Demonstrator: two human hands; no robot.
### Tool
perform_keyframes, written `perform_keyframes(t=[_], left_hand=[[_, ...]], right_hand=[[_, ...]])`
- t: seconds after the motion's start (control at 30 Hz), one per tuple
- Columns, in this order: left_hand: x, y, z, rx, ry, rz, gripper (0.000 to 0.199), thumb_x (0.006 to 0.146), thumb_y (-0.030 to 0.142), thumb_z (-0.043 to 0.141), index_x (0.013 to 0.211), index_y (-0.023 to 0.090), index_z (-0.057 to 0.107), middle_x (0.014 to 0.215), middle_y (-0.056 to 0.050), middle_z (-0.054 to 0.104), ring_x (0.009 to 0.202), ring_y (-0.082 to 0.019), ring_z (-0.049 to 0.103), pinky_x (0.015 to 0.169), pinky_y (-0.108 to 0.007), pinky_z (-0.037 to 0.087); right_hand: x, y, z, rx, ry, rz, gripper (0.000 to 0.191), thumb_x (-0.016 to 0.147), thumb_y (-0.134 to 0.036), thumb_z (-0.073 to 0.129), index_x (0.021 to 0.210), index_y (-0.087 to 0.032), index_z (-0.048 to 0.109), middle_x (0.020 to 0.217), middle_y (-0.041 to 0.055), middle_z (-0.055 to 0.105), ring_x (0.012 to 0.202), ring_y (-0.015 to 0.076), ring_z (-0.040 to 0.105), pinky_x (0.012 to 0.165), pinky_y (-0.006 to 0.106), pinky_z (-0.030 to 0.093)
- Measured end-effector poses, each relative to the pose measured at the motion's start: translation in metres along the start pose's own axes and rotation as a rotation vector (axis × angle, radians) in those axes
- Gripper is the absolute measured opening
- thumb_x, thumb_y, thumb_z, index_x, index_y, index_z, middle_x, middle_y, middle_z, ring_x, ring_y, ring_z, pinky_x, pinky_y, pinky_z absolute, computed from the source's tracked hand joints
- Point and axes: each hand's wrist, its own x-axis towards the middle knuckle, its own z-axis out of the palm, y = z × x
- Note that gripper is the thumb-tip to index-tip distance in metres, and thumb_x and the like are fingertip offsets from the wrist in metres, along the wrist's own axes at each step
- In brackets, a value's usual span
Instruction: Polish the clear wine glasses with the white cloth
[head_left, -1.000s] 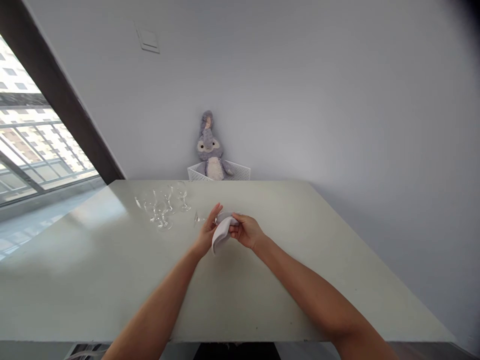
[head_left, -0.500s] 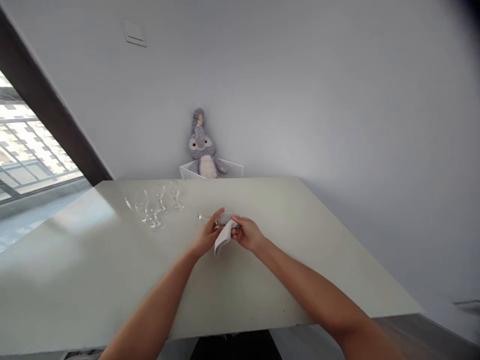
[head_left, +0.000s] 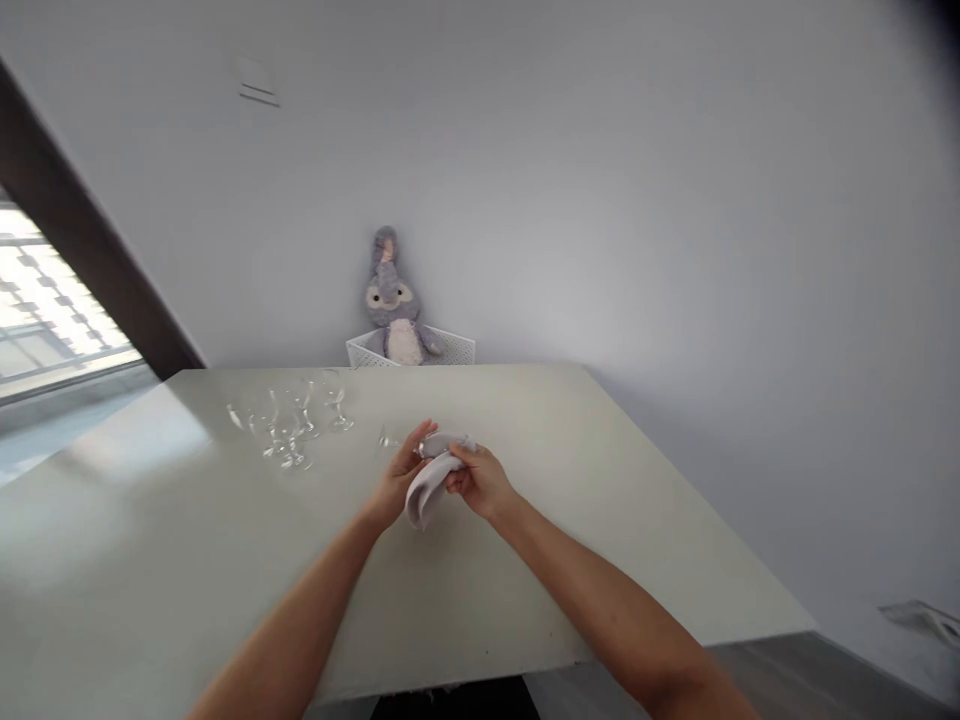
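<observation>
Head view. Left hand (head_left: 397, 485): closed around the bowl end of a wine glass (head_left: 395, 442), fingertips up along its far side. The glass is held sideways, roughly level, its foot pointing left and its bowl between the two hands. Whether it touches the table beneath cannot be told from this angle.

Right hand (head_left: 484, 484): clamped on a pale grey cloth (head_left: 426, 494), thumb on top, other fingers curled under. The cloth lies against the bowl; its loose end folds over and hangs on the near side, between the hands (part of it may sit inside the bowl, but the clear glass makes this hard to judge). Hands near each other, both above the middle of the white table (head_left: 637, 520).

To the left on the same surface, well apart from the hands: a cluster of stemmed glasses (head_left: 288, 425), the clearest ones upright; overlap and blur prevent a reliable count. Beyond the far table edge, a white perforated basket (head_left: 459, 349) with a grey plush toy (head_left: 391, 306) sitting in it, against the wall (head_left: 600, 200). Upper left: a switch plate (head_left: 257, 82), blurred.
</observation>
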Motion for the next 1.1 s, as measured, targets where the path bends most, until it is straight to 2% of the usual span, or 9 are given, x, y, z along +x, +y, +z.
perform_keyframes(t=[0.1, 0.17, 0.33, 0.53, 0.63, 0.77, 0.87, 1.0, 1.1], left_hand=[[-0.003, 0.002, 0.003, -0.031, 0.031, 0.072, 0.05, 0.072, 0.032, 0.063, 0.118, 0.023, 0.047, 0.117, -0.008, 0.052, 0.086, -0.017, 0.055, 0.072, -0.027, 0.046], [-0.003, 0.0, 0.003, -0.084, 0.087, 0.057, 0.044, 0.073, 0.037, 0.06, 0.113, 0.02, 0.051, 0.107, -0.008, 0.056, 0.08, -0.015, 0.055, 0.07, -0.028, 0.047], [0.003, -0.007, -0.004, -0.23, 0.176, -0.03, 0.041, 0.074, 0.046, 0.056, 0.101, 0.015, 0.054, 0.071, -0.001, 0.054, 0.063, -0.012, 0.054, 0.061, -0.029, 0.049], [0.009, -0.007, -0.02, -0.205, 0.372, 0.018, 0.04, 0.073, 0.045, 0.058, 0.102, 0.019, 0.051, 0.096, -0.007, 0.058, 0.08, -0.017, 0.06, 0.069, -0.032, 0.049], [0.01, -0.006, -0.023, -0.134, 0.41, 0.017, 0.041, 0.073, 0.046, 0.056, 0.102, 0.018, 0.051, 0.096, -0.008, 0.057, 0.08, -0.018, 0.06, 0.069, -0.033, 0.048], [0.009, -0.008, -0.017, 0.03, 0.405, 0.032, 0.035, 0.077, 0.047, 0.049, 0.094, 0.018, 0.058, 0.086, -0.005, 0.06, 0.076, -0.018, 0.057, 0.068, -0.032, 0.045], [0.008, -0.014, -0.007, 0.103, 0.328, 0.055, 0.029, 0.076, 0.042, 0.051, 0.084, 0.016, 0.063, 0.08, -0.004, 0.062, 0.078, -0.019, 0.055, 0.071, -0.03, 0.042], [0.004, -0.022, 0.009, 0.069, 0.154, -0.005, 0.034, 0.079, 0.042, 0.047, 0.098, 0.016, 0.06, 0.079, -0.003, 0.062, 0.071, -0.016, 0.056, 0.064, -0.027, 0.043], [-0.001, -0.019, 0.012, 0.166, -0.002, -0.022, 0.041, 0.086, 0.044, 0.033, 0.114, 0.018, 0.049, 0.077, -0.003, 0.062, 0.063, -0.014, 0.057, 0.057, -0.026, 0.045]], right_hand=[[-0.006, 0.001, 0.006, 0.229, -0.02, 0.06, 0.036, 0.081, -0.047, 0.042, 0.092, -0.015, 0.055, 0.063, 0.0007, 0.057, 0.044, 0.009, 0.049, 0.046, 0.022, 0.045], [-0.011, 0.004, 0.009, 0.047, -0.037, 0.017, 0.034, 0.08, -0.042, 0.046, 0.101, -0.017, 0.053, 0.073, 0.0024, 0.06, 0.052, 0.0117, 0.054, 0.048, 0.024, 0.046], [-0.015, 0.007, -0.004, -0.842, -0.055, -0.303, 0.029, 0.082, -0.026, 0.042, 0.107, -0.019, 0.055, 0.092, 0.0071, 0.064, 0.078, 0.0202, 0.06, 0.068, 0.031, 0.047], [-0.015, -0.013, -0.028, -0.892, 0.282, -0.483, 0.037, 0.086, -0.024, 0.034, 0.121, -0.026, 0.045, 0.118, 0.004, 0.056, 0.103, 0.0188, 0.054, 0.086, 0.033, 0.042], [-0.021, -0.026, -0.026, -0.942, 0.252, -0.601, 0.041, 0.086, -0.028, 0.036, 0.126, -0.023, 0.04, 0.122, 0.0076, 0.052, 0.111, 0.0221, 0.047, 0.09, 0.038, 0.038], [-0.025, -0.032, -0.013, -1.057, -0.063, -0.705, 0.044, 0.088, -0.025, 0.032, 0.132, -0.02, 0.033, 0.13, 0.0085, 0.044, 0.121, 0.0224, 0.038, 0.096, 0.041, 0.032], [-0.022, -0.024, -0.008, -1.162, -0.157, -0.7, 0.046, 0.086, -0.014, 0.03, 0.132, -0.019, 0.034, 0.133, 0.0087, 0.041, 0.122, 0.0205, 0.037, 0.095, 0.038, 0.034], [-0.015, -0.007, -0.016, -1.222, -0.081, -0.726, 0.044, 0.081, -0.011, 0.037, 0.124, -0.014, 0.045, 0.126, 0.0121, 0.048, 0.111, 0.023, 0.047, 0.088, 0.038, 0.041], [-0.009, -0.001, -0.03, -1.103, 0.046, -0.723, 0.041, 0.077, -0.01, 0.041, 0.118, -0.014, 0.049, 0.113, 0.012, 0.057, 0.101, 0.0214, 0.054, 0.081, 0.034, 0.045]])
